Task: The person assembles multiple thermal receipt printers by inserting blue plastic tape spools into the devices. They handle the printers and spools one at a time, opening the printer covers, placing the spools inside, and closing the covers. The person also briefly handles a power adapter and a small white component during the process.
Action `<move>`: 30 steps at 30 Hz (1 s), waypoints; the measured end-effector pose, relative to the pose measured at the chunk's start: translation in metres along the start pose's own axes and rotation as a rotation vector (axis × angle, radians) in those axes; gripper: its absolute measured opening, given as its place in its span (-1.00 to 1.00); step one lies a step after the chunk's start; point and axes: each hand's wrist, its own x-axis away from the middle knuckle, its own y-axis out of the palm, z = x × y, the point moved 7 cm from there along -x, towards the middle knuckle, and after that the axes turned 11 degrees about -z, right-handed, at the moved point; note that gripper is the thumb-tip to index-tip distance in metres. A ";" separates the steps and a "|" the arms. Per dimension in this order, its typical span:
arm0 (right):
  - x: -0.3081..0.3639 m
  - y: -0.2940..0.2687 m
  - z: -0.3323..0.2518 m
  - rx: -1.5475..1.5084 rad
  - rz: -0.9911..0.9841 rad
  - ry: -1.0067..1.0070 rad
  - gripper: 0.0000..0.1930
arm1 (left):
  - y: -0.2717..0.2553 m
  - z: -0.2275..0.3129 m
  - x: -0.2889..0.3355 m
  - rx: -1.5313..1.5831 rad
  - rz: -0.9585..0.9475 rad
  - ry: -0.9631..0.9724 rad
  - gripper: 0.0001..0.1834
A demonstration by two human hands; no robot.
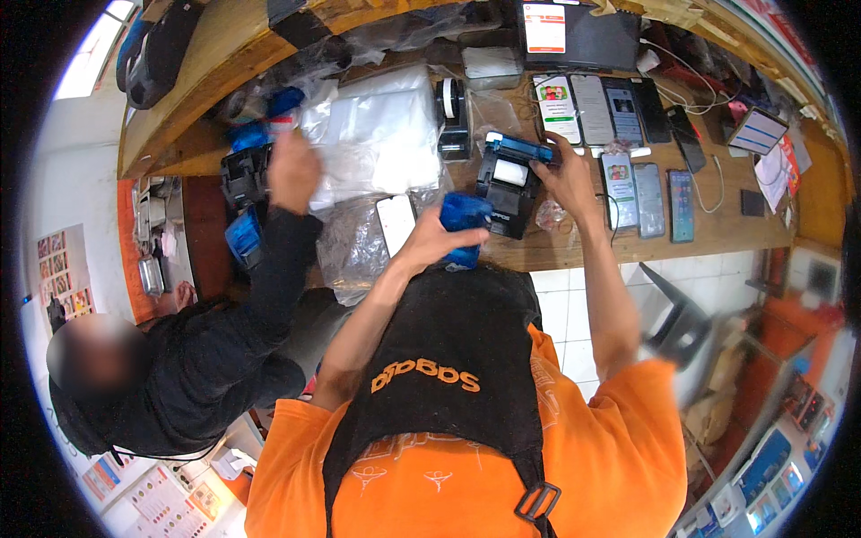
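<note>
Currently L hand (pixel 429 244) grips a blue piece (pixel 463 212), fingers wrapped round it, at near left side of a small blk printer (pixel 499 204); R hand (pixel 571 175) grips printer's far right corner, thumb up top, fingers on outer side. Printer is approx. mid-scene, by the near edge of the tabletop (pixel 560 257). To handle well (my judgement): R hand steadies the body, thumb kept off the roll; L hand light, blue piece square to the casing, no prying w/ force. Can't tell if blue piece touches printer. Looks: boxy blk casing, blue translucent strip (pixel 520 146) along far end, top open, wht paper roll (pixel 511 172) in its bay, pale lettering on near face; no damage visible, fine detail too small to judge.
</note>
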 end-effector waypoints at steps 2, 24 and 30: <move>0.019 -0.007 -0.018 0.066 0.178 -0.065 -0.39 | 0.003 0.016 0.012 0.409 0.080 -0.020 -0.47; 0.144 -0.013 -0.217 -0.162 0.383 -0.523 -0.63 | 0.041 0.120 0.068 0.710 0.112 0.431 -0.48; 0.162 -0.021 -0.240 -0.049 0.457 -0.639 -0.69 | 0.050 0.123 0.073 0.853 -0.067 0.542 -0.40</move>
